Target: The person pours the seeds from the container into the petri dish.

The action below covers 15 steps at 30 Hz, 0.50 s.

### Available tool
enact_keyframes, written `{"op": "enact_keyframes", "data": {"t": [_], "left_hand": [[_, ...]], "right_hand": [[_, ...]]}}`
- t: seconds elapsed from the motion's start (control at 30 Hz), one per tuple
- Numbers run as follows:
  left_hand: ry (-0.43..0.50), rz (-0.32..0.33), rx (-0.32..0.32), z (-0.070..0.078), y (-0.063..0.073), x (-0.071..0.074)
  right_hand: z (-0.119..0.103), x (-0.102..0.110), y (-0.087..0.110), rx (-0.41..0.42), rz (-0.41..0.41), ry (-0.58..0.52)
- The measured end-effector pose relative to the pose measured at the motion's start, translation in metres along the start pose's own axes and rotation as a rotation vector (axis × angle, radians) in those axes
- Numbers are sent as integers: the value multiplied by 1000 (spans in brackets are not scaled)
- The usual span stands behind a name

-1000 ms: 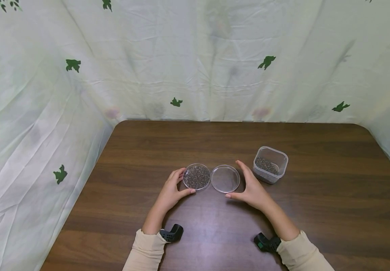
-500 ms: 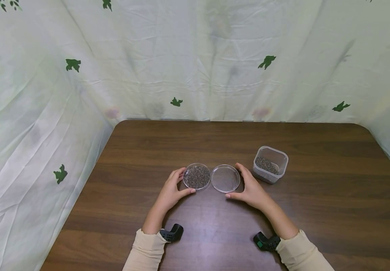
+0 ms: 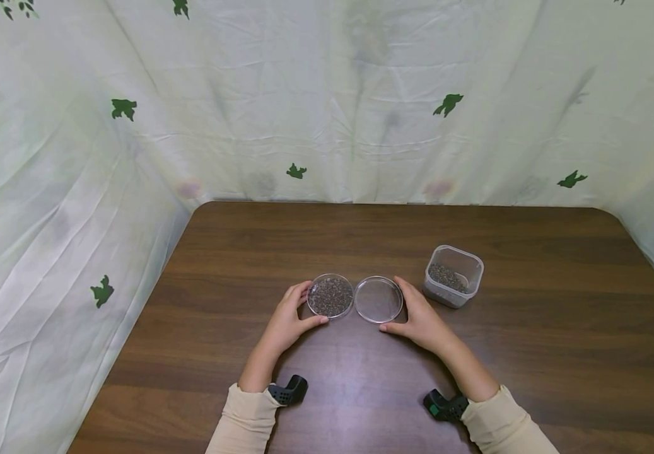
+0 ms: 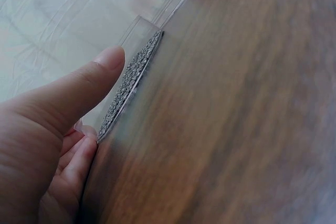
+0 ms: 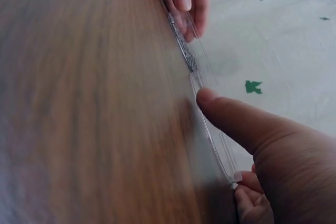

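A clear petri dish (image 3: 330, 296) with a layer of dark grey granules lies on the table, left of centre. My left hand (image 3: 291, 323) holds it from the left, thumb at the near rim and fingers round the far left side. Right beside it, rim to rim, lies a clear, empty petri dish lid (image 3: 378, 299). My right hand (image 3: 422, 318) spans this lid from the right, thumb at its near edge and index finger at its far edge. In the right wrist view, fingertips (image 5: 245, 195) meet the lid's edge low down, while the thumb overlaps its side.
Behind my right hand stands a squarish clear plastic tub (image 3: 454, 275), partly filled with similar grey granules. The brown wooden table (image 3: 281, 233) ends at a pale curtain (image 3: 349, 113) with green bird shapes. Both wrists wear black camera mounts.
My right hand's index finger has drawn in toward the lid's far edge, narrowing its span. The left hand, the dish and the lid stay practically in place.
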<state>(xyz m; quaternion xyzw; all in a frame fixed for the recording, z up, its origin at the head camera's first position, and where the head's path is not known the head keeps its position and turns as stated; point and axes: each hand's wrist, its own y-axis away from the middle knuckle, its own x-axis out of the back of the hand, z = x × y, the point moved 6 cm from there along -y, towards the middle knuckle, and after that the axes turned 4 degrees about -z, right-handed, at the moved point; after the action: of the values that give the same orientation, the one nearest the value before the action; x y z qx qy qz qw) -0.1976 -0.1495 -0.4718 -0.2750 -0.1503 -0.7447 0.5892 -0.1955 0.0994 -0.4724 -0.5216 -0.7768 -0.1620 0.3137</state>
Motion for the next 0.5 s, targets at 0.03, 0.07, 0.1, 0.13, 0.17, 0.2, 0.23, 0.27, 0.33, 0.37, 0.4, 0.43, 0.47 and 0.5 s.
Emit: {"op": "enact_keyframes", "data": {"t": [0.03, 0.07, 0.1, 0.13, 0.17, 0.2, 0.23, 0.27, 0.33, 0.37, 0.4, 0.43, 0.47, 0.5], "left_hand": [[-1, 0, 0, 0, 0, 0], [-1, -1, 0, 0, 0, 0], [-3, -1, 1, 0, 0, 0], [-3, -1, 1, 0, 0, 0], [-3, -1, 0, 0, 0, 0], [-2, -1, -1, -1, 0, 0], [-1, 0, -1, -1, 0, 0], [0, 0, -2, -1, 0, 0], [-1, 1, -2, -1, 0, 0], [-1, 1, -2, -1, 0, 0], [-1, 1, -2, -1, 0, 0], [-1, 1, -1, -1, 0, -1], [-2, 1, 0, -1, 0, -1], [-1, 0, 0, -1, 0, -1]], "right_hand": [[0, 0, 0, -2, -1, 8], [0, -1, 0, -4, -3, 16], [0, -1, 0, -3, -3, 24], [0, -1, 0, -4, -3, 32], [0, -1, 0, -4, -2, 38], [0, -1, 0, -3, -1, 45], [0, -2, 0, -4, 0, 49], [0, -2, -1, -5, 1, 50], [0, -1, -1, -8, 3, 52], [-1, -1, -1, -9, 3, 52], [-1, -1, -1, -8, 4, 50], [-1, -1, -1, -11, 5, 46], [-1, -1, -1, -10, 7, 45], [-2, -1, -1, -10, 9, 44]]}}
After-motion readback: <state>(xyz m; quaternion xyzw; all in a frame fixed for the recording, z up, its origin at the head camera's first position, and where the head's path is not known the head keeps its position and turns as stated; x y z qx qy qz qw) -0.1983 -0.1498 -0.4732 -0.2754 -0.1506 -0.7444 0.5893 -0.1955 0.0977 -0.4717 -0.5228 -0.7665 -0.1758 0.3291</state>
